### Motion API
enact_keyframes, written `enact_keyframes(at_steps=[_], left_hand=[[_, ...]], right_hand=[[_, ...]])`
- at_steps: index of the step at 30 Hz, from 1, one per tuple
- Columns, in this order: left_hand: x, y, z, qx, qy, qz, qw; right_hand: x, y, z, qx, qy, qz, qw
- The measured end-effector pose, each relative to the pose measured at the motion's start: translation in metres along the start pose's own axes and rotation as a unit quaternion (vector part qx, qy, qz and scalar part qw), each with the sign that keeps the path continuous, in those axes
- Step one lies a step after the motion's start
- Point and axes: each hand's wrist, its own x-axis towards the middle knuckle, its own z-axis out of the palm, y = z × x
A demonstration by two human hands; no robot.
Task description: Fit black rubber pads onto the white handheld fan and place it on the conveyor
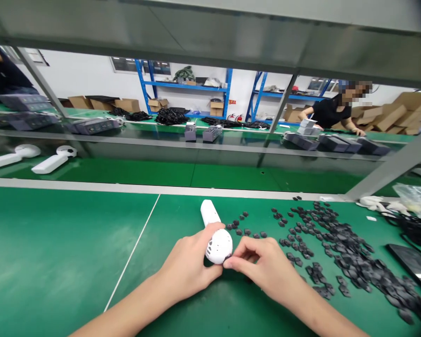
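My left hand [192, 260] is closed around the round, vented head of a white hair-dryer-like device [219, 245]. Its straight white handle points away from me, up and slightly left. At the lower right edge of the round head, my right hand [263, 264] pinches a small black part [228, 256] between thumb and forefinger, mostly hidden by the fingertips. Many loose black plastic pieces [347, 248] lie spread over the green bench to the right, with a few [239, 231] just behind my right hand.
The green bench [73, 248] has a raised rail at its back. Beyond it a conveyor [161, 171] carries more white devices [52, 161] at left. At right lie a dark tablet-like slab [414, 267] and black cables [417, 231]. A co-worker [333, 110] stands across; a shelf hangs overhead.
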Motion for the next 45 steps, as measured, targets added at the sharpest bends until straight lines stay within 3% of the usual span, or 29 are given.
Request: enact_keyframes(at_steps=[4, 7, 11, 20, 25, 30, 34, 37, 42, 45], left_hand=[[0.002, -0.006, 0.002, 0.021, -0.01, 0.015, 1.0], [0.003, -0.011, 0.001, 0.026, -0.023, 0.025, 0.999], [0.005, -0.013, -0.001, -0.001, 0.002, 0.009, 1.0], [0.001, 0.004, -0.004, -0.044, 0.031, -0.028, 0.998], [0.001, -0.006, -0.009, -0.045, 0.082, -0.032, 0.995], [0.002, -0.015, -0.019, -0.182, 0.134, -0.003, 0.974], [0.001, -0.015, -0.019, -0.228, 0.135, 0.006, 0.964], [0.001, -0.014, -0.018, -0.227, 0.132, 0.009, 0.965], [0.002, -0.011, -0.017, -0.183, 0.124, -0.007, 0.975], [0.002, -0.007, -0.014, -0.173, 0.102, -0.012, 0.98]], right_hand=[[0.0, 0.007, 0.007, -0.07, 0.007, -0.041, 0.997], [-0.001, 0.013, 0.013, -0.131, 0.014, -0.108, 0.985], [-0.001, 0.017, 0.016, -0.168, 0.052, -0.171, 0.969], [0.007, 0.006, -0.014, -0.114, -0.011, -0.189, 0.975], [0.016, 0.018, -0.033, -0.189, 0.08, -0.161, 0.965], [0.038, 0.042, -0.022, -0.338, 0.08, -0.19, 0.918], [0.05, 0.044, -0.011, -0.362, 0.087, -0.194, 0.908], [0.047, 0.036, -0.007, -0.345, 0.076, -0.196, 0.915], [0.028, 0.025, 0.001, -0.204, 0.019, -0.155, 0.966], [0.019, 0.021, 0.005, -0.133, 0.006, -0.119, 0.984]])
